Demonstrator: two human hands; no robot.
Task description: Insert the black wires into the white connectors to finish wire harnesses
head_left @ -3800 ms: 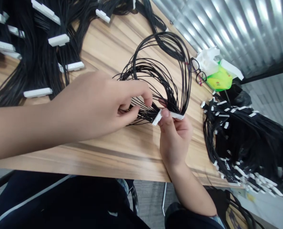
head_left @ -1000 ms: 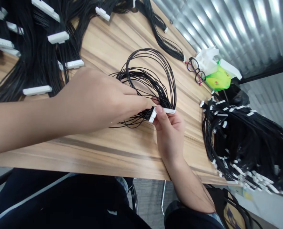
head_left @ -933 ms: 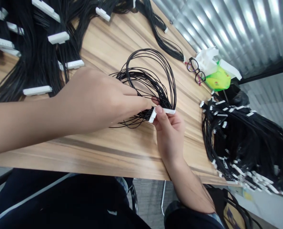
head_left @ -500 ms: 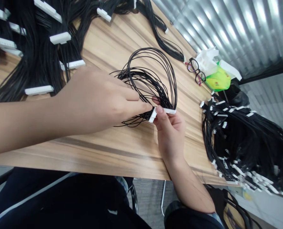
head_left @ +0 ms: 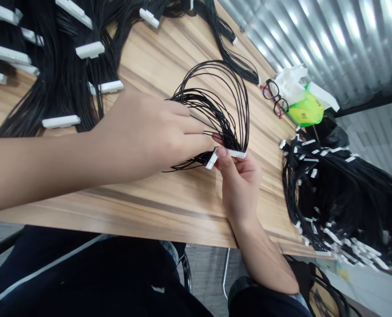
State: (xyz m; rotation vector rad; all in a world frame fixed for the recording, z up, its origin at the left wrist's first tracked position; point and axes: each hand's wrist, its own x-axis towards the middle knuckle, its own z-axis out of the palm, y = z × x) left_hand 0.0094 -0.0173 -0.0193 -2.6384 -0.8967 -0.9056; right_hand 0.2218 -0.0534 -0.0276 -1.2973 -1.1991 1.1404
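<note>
A wire harness (head_left: 212, 103) of thin black wires loops above the table between my hands. Two white connectors at its end, one small and slanted (head_left: 211, 159), one longer (head_left: 237, 153), meet under the thumb of my right hand (head_left: 240, 185), which pinches them. My left hand (head_left: 156, 136) reaches in from the left with its back toward me. Its fingers are closed at the wires just beside the slanted connector; the fingertips are partly hidden, and the hand covers part of the loop.
Piled harnesses (head_left: 60, 83) with white connectors lie at the upper left. Another large heap of harnesses (head_left: 344, 193) is at the right. Eyeglasses (head_left: 275, 97) and a green packet (head_left: 305, 110) rest near the metal corrugated wall (head_left: 318, 35). The wooden table's (head_left: 183, 211) front edge runs before my lap.
My left hand has shifted slightly right, closer to the connectors, and the wire loop has spread a little. My right hand keeps its pinch. The view has shifted slightly.
</note>
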